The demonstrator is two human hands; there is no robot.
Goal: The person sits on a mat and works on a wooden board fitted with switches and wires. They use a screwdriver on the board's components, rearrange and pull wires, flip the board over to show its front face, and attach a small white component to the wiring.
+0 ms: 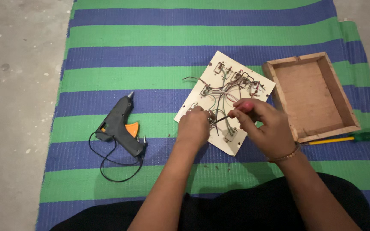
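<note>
Panel: a white switch panel (225,100) lies back-up on the striped mat (150,55), right of the mat's middle, its wiring (219,92) exposed.
Right hand: the right hand (264,126) is clenched round a red-handled screwdriver (245,106), whose dark shaft (220,120) points left into the wires near the panel's near edge.
Left hand: the left hand (195,126) is closed on the wires at the panel's near-left edge, just beside the tool tip; what the fingers pinch is hidden.
Doing the step well (judgement): keep the panel pressed flat, hold the loose wire steady close to its terminal, and keep the tip square in the screw so it cannot slip onto neighbouring wires.
Box: one empty wooden box (311,96) touches the panel's right corner.
Second driver: one green-handled screwdriver (352,137) lies at the mat's right edge.
Glue gun: one black glue gun (120,126), corded, lies toward the left edge.
Count: one panel, two screwdrivers, one box, one glue gun.
</note>
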